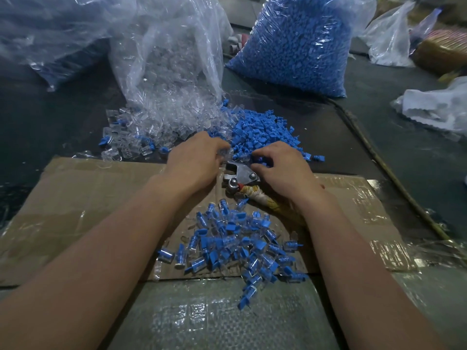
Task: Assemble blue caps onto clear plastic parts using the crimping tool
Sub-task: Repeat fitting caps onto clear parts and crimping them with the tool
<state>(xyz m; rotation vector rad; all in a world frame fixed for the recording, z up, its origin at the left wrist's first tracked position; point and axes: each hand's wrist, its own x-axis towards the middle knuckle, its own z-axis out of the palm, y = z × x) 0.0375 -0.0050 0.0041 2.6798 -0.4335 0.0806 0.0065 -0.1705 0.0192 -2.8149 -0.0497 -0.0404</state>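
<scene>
Head view: my left hand (pixel 194 160) pinches a clear part (pixel 225 152). My right hand (pixel 280 168) curls into the blue caps (pixel 265 130); I cannot tell if it has one. The crimping tool (pixel 240 173) lies between them. I think I'm picking pieces; next, fit them together and squeeze.

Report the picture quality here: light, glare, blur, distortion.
Head view: dim, flat light; glare streaks on the clear bag and the taped cardboard; fingers of the left hand smeared by motion blur, right hand sharper; wide-angle bending curves the frame's edges.
</scene>
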